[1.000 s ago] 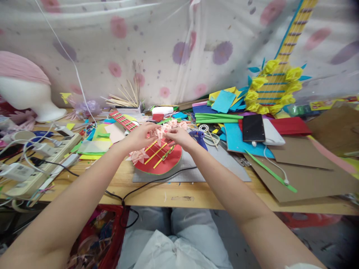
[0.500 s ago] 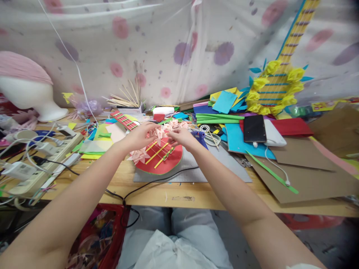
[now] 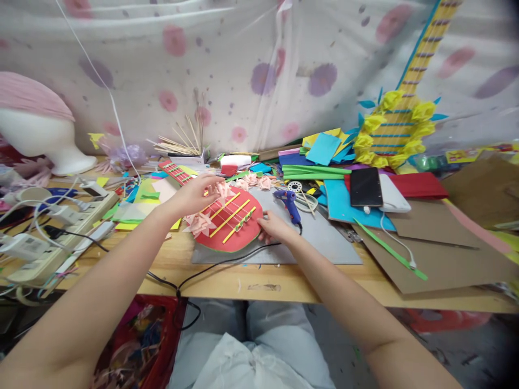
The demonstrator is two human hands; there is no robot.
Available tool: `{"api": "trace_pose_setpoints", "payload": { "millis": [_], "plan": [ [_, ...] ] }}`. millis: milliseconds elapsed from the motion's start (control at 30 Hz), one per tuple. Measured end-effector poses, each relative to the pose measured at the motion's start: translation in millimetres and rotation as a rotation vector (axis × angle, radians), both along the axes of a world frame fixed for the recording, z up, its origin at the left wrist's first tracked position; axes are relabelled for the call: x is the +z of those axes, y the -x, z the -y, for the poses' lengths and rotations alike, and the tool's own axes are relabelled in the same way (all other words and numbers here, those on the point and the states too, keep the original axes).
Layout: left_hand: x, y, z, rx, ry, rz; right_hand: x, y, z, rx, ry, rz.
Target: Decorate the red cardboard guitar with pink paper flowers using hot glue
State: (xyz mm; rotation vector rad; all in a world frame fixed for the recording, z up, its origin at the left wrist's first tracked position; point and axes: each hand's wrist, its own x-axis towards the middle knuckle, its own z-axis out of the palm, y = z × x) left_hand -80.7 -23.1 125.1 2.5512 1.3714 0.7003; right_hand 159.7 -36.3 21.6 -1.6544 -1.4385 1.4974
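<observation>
A red paper guitar (image 3: 237, 221) with yellow strips and thin strings lies tilted on the grey board, its neck (image 3: 177, 172) pointing to the far left. My left hand (image 3: 198, 195) has its fingers closed around a pink paper flower (image 3: 222, 192) at the upper part of the guitar body. Another pink flower (image 3: 200, 224) sits at the body's left edge. At the right edge, my right hand (image 3: 272, 227) grips the rim, thumb on top and fingers curled underneath. More pink flowers (image 3: 253, 182) lie behind the guitar.
A blue glue gun (image 3: 288, 204) rests on the grey board (image 3: 320, 243), right of the guitar. Its black cable (image 3: 227, 265) runs along the front. A power strip (image 3: 60, 237) is at left, cardboard (image 3: 450, 265) at right. A yellow guitar (image 3: 393, 129) leans against the curtain.
My right hand has moved from the flowers down and right to the guitar's edge. The left hand stays at the flower. Loose flowers and the glue gun are now more exposed.
</observation>
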Motion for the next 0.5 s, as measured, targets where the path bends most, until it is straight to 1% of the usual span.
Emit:
{"api": "trace_pose_setpoints", "payload": {
  "millis": [100, 233, 400, 500],
  "plan": [
    [-0.8, 3.2, -0.6, -0.002, -0.021, -0.005, -1.9, 7.8, -11.1, -0.044, 0.006, -0.037],
    [0.5, 5.7, 0.5, 0.025, -0.027, -0.017, -5.4, 17.4, -29.1, -0.081, 0.004, 0.009],
    [0.6, 3.3, 3.0, -0.011, -0.033, -0.068, -8.4, 26.0, -45.8, -0.156, -0.114, 0.024],
    [1.4, -5.3, 5.6, -0.036, 0.008, -0.181, -10.8, 26.9, -46.1, -0.197, -0.201, 0.027]
  ]
}}
